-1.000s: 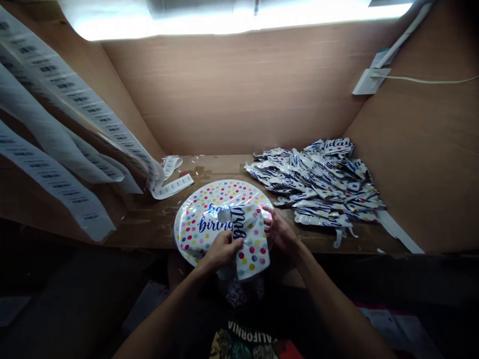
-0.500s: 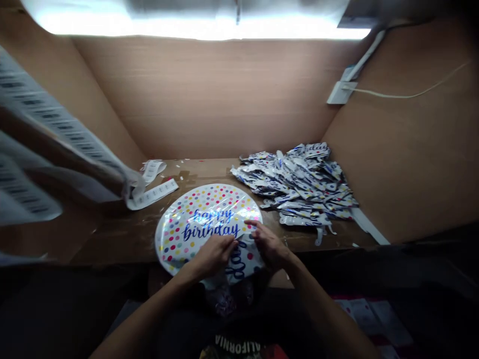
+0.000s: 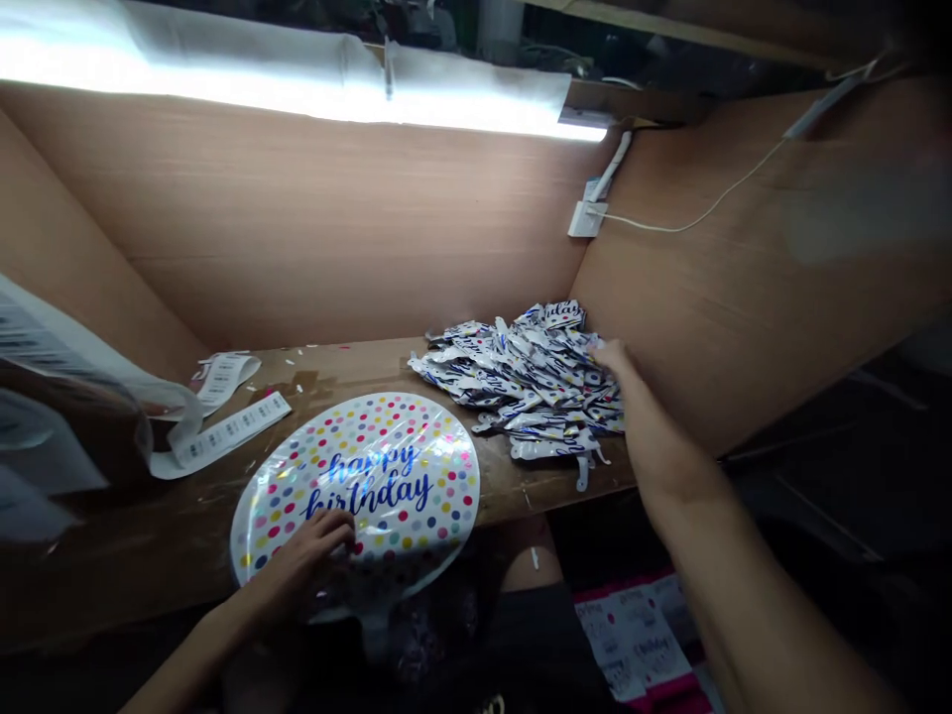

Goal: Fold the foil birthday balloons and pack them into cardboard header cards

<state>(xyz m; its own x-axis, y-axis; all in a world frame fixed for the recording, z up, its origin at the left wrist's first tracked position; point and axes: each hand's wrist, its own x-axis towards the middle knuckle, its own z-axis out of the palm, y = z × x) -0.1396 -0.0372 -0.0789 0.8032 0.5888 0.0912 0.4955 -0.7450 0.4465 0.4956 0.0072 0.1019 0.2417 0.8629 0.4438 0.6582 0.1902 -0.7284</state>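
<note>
A round foil balloon (image 3: 391, 476), white with coloured dots and blue "happy birthday" lettering, lies flat at the near edge of the wooden shelf (image 3: 126, 545). My left hand (image 3: 301, 565) lies on its lower left part, fingers over the foil. My right hand (image 3: 617, 372) reaches out to the right edge of a heap of flat foil balloons (image 3: 517, 382), fingertips against the foil. The hand hides whether it grips any. The balloon's lower end is hidden below the near edge of its disc.
Barcode label strips (image 3: 221, 434) lie on the shelf at left, and a blurred hanging label roll (image 3: 56, 372) intrudes there. Plywood walls (image 3: 312, 238) rise behind, with a wall socket (image 3: 587, 218) and cable at right. Printed sheets (image 3: 632, 635) lie below the shelf.
My right hand has left the balloon and moved right to the heap. The folded lower flap no longer shows on top of the balloon. The view has swung and tilted.
</note>
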